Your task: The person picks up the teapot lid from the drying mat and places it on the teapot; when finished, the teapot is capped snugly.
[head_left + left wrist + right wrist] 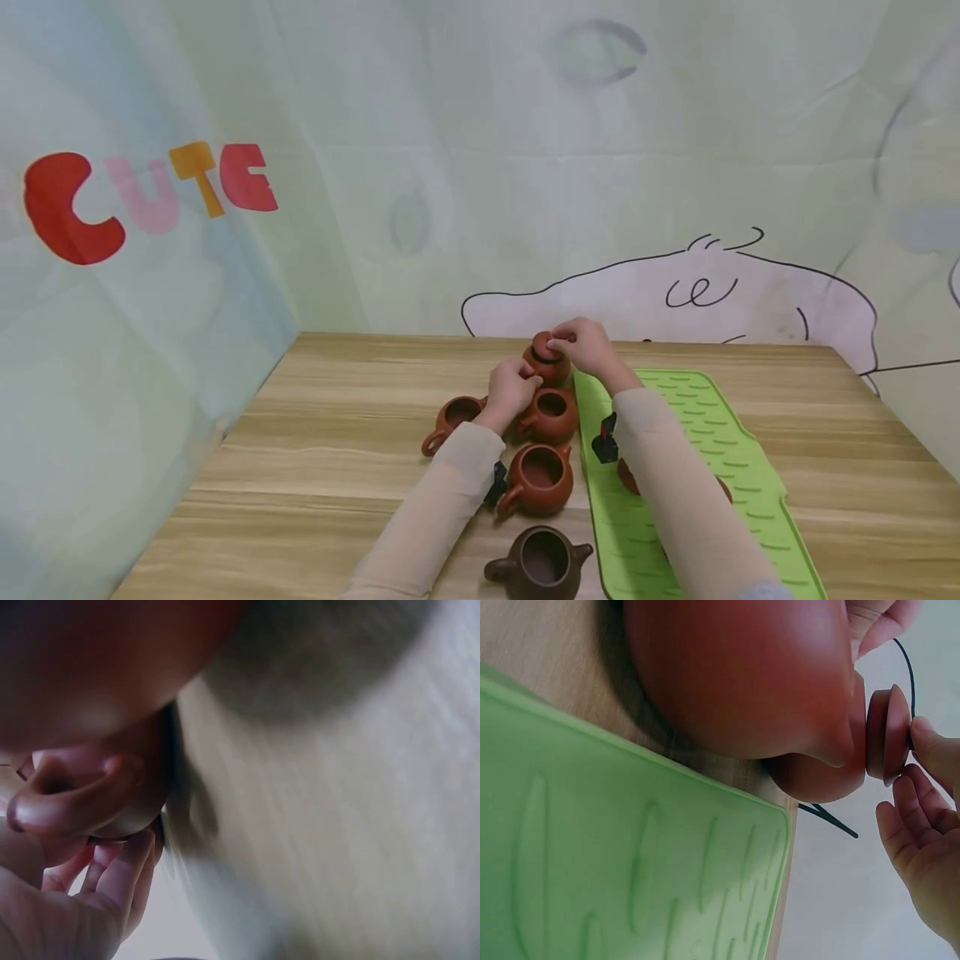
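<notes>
R hand pinches lid by its top, just above far pot, approx. centred; L hand grips pot low on its L side. Hands near but apart. Best keep lid level, pot steady, w/o bumping next pot.

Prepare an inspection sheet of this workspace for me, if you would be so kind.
Surface: wooden table, with a green mat on it.
Job's things: far pot, its lid not fully seated; three reddish lidless pots and a dark one.
Clutter: reddish items on the mat, mostly hidden by the right sleeve.
Grippers: right hand pinches the lid; left hand at the far pot, grip unclear.
Cables: nothing seen.
Surroundings: printed backdrop.
</notes>
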Demonstrator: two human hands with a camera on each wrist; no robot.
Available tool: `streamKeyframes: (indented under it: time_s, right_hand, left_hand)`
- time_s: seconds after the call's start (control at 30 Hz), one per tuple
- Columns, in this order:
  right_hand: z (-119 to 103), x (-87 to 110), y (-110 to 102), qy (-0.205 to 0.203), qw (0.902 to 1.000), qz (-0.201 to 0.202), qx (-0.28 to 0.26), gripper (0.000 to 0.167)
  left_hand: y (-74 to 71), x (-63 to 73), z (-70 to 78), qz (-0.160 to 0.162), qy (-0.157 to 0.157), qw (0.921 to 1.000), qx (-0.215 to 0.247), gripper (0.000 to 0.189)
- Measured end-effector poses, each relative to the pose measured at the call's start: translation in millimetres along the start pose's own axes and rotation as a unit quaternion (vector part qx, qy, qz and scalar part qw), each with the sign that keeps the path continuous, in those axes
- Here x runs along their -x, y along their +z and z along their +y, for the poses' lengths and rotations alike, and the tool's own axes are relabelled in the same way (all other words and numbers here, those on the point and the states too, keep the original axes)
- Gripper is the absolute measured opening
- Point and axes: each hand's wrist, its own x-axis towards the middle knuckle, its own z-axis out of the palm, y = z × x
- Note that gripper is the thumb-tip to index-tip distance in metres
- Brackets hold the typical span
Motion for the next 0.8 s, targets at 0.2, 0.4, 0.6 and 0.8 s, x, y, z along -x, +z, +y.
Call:
streamKeyframes:
  time_s: [0.2,0.4,0.6,0.8]
  right_hand:
    - [1.2,-1.6,4.0,0.006,0.9999,-0.011,0.002,0.026]
    - [0.4,0.0,6.7,-0.002,0.9999,-0.011,0.013,0.025]
    - [1.3,-0.7,8.3,-0.022,0.9992,-0.008,0.033,0.023]
    - [2.0,-1.6,10.3,-0.025,0.999,-0.006,0.036,0.023]
  left_hand:
    - [0.1,0.0,-0.4,0.005,0.008,0.9999,-0.007,0.009]
    - [1.3,-0.8,-1.1,0.002,0.002,0.9999,-0.013,0.009]
    - [1.6,-0.9,-0.9,0.003,0.003,0.9999,-0.015,0.01]
    - [2.6,-0.6,-1.5,0.008,-0.001,0.9999,-0.011,0.01]
